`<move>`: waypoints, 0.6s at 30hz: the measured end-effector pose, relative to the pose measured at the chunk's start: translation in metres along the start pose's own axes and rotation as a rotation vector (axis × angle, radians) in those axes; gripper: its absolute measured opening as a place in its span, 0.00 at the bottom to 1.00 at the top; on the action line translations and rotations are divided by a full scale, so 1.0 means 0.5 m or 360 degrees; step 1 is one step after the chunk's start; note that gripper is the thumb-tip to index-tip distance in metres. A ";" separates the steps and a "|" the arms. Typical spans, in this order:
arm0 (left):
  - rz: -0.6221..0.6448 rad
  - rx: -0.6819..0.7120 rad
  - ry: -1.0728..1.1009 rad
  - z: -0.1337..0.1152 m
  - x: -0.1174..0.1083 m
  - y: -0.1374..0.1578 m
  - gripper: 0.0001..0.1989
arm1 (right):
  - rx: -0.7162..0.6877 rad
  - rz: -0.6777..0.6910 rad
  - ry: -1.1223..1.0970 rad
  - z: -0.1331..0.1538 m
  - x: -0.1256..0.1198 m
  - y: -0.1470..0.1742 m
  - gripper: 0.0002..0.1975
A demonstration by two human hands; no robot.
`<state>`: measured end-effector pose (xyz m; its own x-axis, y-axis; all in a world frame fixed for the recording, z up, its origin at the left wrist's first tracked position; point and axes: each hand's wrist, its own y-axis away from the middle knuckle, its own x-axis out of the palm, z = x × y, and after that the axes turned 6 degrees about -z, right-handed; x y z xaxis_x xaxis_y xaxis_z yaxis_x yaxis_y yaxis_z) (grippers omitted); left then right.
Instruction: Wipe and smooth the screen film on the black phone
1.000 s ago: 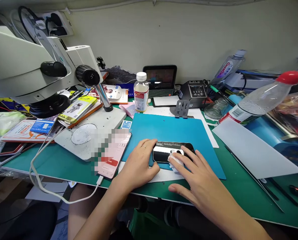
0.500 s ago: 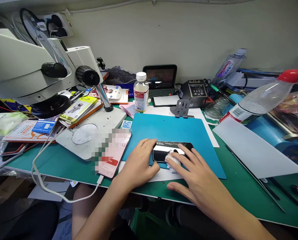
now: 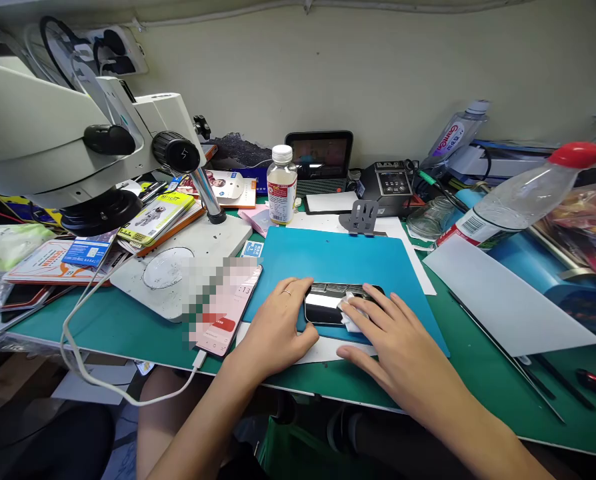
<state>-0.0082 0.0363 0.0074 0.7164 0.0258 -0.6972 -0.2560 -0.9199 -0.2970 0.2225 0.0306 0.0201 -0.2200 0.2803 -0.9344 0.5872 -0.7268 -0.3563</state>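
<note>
A black smartphone [image 3: 323, 311] lies face up on the blue mat [image 3: 348, 257], its glossy screen reflecting light. My left hand [image 3: 277, 328] is closed around the phone's left end, fingers at the far corner and thumb near the lower edge. Under the fingers of my right hand [image 3: 401, 343] is a crumpled white tissue [image 3: 349, 321], pressed on the right half of the screen. My right thumb is held apart, near the front of the table. The fingers of my right hand hide the phone's right end.
At left, a pink-screened phone [image 3: 227, 310] on a white cable lies beside the microscope base [image 3: 213, 243]. A drink bottle [image 3: 281, 187] and a grey metal holder [image 3: 363, 217] stand behind the mat. Tweezers [image 3: 508, 357] and a red-capped bottle [image 3: 523, 200] are at right.
My right hand has slid the tissue slightly right and up across the phone's screen. My left hand keeps its grip. The whole view has shifted a little.
</note>
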 end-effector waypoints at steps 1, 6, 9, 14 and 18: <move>-0.0001 0.0003 -0.0001 0.001 0.000 0.001 0.32 | 0.0030 0.0010 -0.0023 0.000 0.002 -0.016 0.28; -0.0006 0.0002 0.0007 0.001 0.001 0.000 0.32 | 0.0067 0.0058 -0.0090 -0.015 0.007 -0.061 0.27; -0.0004 -0.0011 0.0003 -0.001 0.000 -0.002 0.32 | 0.0027 0.0010 -0.0027 -0.023 0.005 -0.041 0.26; -0.0012 0.0015 -0.0001 -0.001 0.000 -0.002 0.32 | -0.0007 -0.0018 0.0047 -0.025 0.008 -0.031 0.28; -0.0015 0.0007 -0.0011 0.000 0.000 -0.001 0.32 | -0.0020 0.0028 0.0010 -0.024 0.017 -0.059 0.29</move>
<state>-0.0081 0.0370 0.0075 0.7144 0.0371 -0.6988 -0.2520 -0.9180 -0.3063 0.2129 0.0620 0.0227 -0.2050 0.2715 -0.9403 0.6009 -0.7235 -0.3399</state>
